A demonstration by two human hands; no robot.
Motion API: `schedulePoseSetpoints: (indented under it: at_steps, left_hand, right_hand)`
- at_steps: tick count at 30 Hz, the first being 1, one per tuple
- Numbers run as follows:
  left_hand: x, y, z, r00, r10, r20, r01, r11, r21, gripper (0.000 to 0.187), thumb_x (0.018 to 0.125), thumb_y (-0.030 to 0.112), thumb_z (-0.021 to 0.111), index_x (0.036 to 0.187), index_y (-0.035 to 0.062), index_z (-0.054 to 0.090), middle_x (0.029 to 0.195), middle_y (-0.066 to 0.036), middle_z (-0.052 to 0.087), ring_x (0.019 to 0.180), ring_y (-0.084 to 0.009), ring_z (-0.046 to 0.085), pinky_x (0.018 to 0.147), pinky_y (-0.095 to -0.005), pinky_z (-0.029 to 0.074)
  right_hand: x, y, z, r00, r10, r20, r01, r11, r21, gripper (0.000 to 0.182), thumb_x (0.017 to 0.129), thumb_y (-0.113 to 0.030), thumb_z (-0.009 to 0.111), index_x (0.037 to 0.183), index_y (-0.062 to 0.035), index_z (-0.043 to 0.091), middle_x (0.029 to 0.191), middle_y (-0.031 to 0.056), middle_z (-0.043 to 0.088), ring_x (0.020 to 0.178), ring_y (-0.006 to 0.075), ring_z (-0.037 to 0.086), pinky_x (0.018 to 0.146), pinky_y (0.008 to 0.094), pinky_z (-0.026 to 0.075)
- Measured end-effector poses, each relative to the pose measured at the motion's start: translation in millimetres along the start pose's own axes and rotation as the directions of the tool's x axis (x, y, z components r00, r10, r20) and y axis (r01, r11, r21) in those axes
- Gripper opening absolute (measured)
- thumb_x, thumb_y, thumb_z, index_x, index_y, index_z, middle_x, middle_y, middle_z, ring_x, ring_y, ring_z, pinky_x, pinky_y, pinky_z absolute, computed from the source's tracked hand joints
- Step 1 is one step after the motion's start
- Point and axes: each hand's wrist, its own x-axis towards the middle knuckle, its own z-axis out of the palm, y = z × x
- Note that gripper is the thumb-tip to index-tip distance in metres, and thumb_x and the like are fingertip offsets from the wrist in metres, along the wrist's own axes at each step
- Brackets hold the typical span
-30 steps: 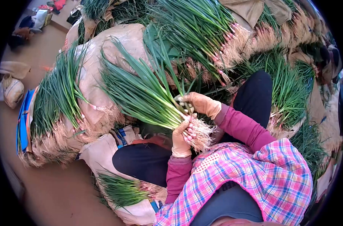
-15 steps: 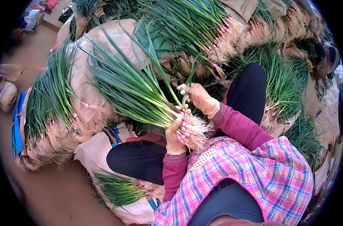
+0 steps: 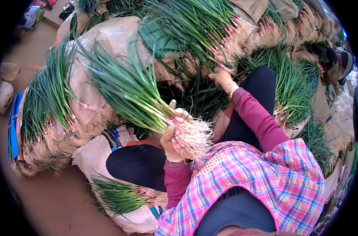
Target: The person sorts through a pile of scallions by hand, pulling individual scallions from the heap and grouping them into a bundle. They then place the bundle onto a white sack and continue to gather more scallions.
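Observation:
My left hand [image 3: 172,141], in a pale glove, is closed round a thick bunch of spring onions [image 3: 143,106]. Their pink bulbs and pale, stringy roots hang out on the right of the hand, and the long green leaves fan toward the upper left. My right hand [image 3: 224,81], also gloved, reaches to the lower edge of a big heap of spring onions [image 3: 194,27]. Its fingers are curled at the stems beside the bulbs and seem to pinch a spring onion there; the fingertips are partly hidden.
More spring onions lie at the left [image 3: 49,94], beside my right knee [image 3: 261,90], and on a cloth [image 3: 141,220] at lower left. Pale sacking [image 3: 120,35] covers a mound ahead. Brown floor [image 3: 64,200] shows at left.
My right hand has left the bunch and moved up and right to the heap. My left hand, with the bunch, has shifted slightly left.

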Motion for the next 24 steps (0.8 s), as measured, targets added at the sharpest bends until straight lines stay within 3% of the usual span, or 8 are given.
schedulePoseSetpoints:
  at_steps: [1, 4, 7, 15, 19, 20, 22, 24]
  left_hand:
    - [1.0, -0.4, -2.6, 1.0, -0.018, 0.014, 0.018, 0.999, -0.042, 0.066, 0.075, 0.017, 0.069, 0.131, -0.0023, 0.04, 0.111, -0.015, 0.056, 0.104, -0.0268, 0.057, 0.098, -0.0405, 0.045]
    - [0.9, 5.9, 11.2, 0.996, -0.03, -0.087, 0.033, 0.999, 0.024, 0.062, 0.074, 0.012, 0.065, 0.129, -0.0039, 0.042, 0.103, -0.014, 0.06, 0.093, -0.0232, 0.059, 0.093, -0.036, 0.048]
    - [4.7, 3.4, -14.8, 0.967, -0.239, -0.091, 0.245, 0.967, 0.069, 0.051, 0.078, 0.013, 0.061, 0.125, -0.0039, 0.049, 0.091, -0.007, 0.061, 0.059, -0.0063, 0.053, 0.054, -0.0192, 0.049]
    - [2.6, -6.0, -38.8, 0.873, -0.362, -0.328, 0.445, 0.866, 0.228, 0.035, 0.084, 0.014, 0.064, 0.111, -0.0069, 0.058, 0.07, -0.003, 0.057, 0.049, -0.0067, 0.051, 0.04, -0.0214, 0.045]
    - [2.3, -6.1, -31.0, 0.897, -0.346, -0.276, 0.396, 0.906, 0.15, 0.036, 0.084, 0.016, 0.063, 0.114, -0.0033, 0.058, 0.071, -0.001, 0.056, 0.046, -0.0052, 0.048, 0.038, -0.0176, 0.042]
    - [2.1, -3.1, -26.0, 0.907, -0.332, -0.259, 0.379, 0.911, 0.161, 0.041, 0.083, 0.016, 0.063, 0.118, -0.0038, 0.056, 0.07, 0.0, 0.054, 0.047, -0.004, 0.047, 0.038, -0.0162, 0.04]
    - [-2.7, 5.7, -26.2, 0.94, -0.34, -0.004, 0.34, 0.94, -0.014, 0.046, 0.079, 0.014, 0.061, 0.121, -0.0042, 0.053, 0.082, -0.006, 0.058, 0.062, -0.0087, 0.055, 0.051, -0.0208, 0.049]
    - [-1.4, -5.7, -9.1, 0.998, -0.017, 0.064, 0.018, 1.0, -0.021, 0.06, 0.076, 0.015, 0.061, 0.13, -0.0016, 0.042, 0.116, -0.019, 0.055, 0.096, -0.0238, 0.057, 0.086, -0.0358, 0.05]
  right_hand:
    - [-22.3, -28.8, 6.7, 0.976, -0.06, 0.209, -0.039, 0.897, 0.44, 0.023, 0.087, -0.016, 0.067, 0.103, -0.0015, 0.059, 0.061, 0.0044, 0.06, 0.043, 0.0118, 0.054, 0.038, 0.0266, 0.04]
    - [-81.2, -96.8, 9.8, 0.791, -0.321, 0.521, -0.252, 0.605, 0.755, 0.024, 0.093, -0.016, 0.058, 0.112, -0.0006, 0.06, 0.087, 0.0058, 0.067, 0.059, 0.0084, 0.059, 0.054, 0.0179, 0.044]
    - [-113.6, -99.2, 25.3, 0.701, -0.353, 0.62, -0.245, 0.697, 0.674, 0.028, 0.093, -0.014, 0.059, 0.118, -0.0007, 0.059, 0.096, 0.0065, 0.068, 0.071, 0.0068, 0.06, 0.061, 0.0162, 0.045]
    - [-112.2, -87.9, 78.3, 0.937, -0.149, 0.316, -0.108, 0.737, 0.668, 0.012, 0.09, -0.018, 0.064, 0.093, -0.0074, 0.06, 0.079, 0.0018, 0.065, 0.055, 0.0033, 0.048, 0.048, 0.0176, 0.038]
    - [-103.6, -64.2, 92.7, 0.872, -0.02, 0.49, -0.443, 0.397, 0.804, 0.013, 0.094, -0.014, 0.053, 0.099, -0.0031, 0.058, 0.077, 0.0011, 0.057, 0.058, 0.0074, 0.048, 0.044, 0.0226, 0.042]
    - [-90.1, -67.8, 85.7, 0.825, -0.014, 0.564, -0.563, 0.038, 0.825, 0.013, 0.094, -0.014, 0.053, 0.1, -0.0032, 0.059, 0.078, 0.0012, 0.059, 0.058, 0.0075, 0.049, 0.045, 0.022, 0.041]
    - [-89.6, -70.4, 74.4, 0.953, -0.004, 0.303, -0.278, 0.386, 0.88, 0.014, 0.095, -0.012, 0.051, 0.099, -0.003, 0.061, 0.076, 0.001, 0.061, 0.056, 0.0082, 0.052, 0.051, 0.0217, 0.044]
    - [-96.0, -47.8, 66.8, 0.772, -0.136, 0.621, -0.1, 0.939, 0.329, 0.023, 0.089, -0.025, 0.064, 0.087, -0.0029, 0.065, 0.076, 0.0028, 0.063, 0.068, 0.0114, 0.058, 0.063, 0.0269, 0.048]
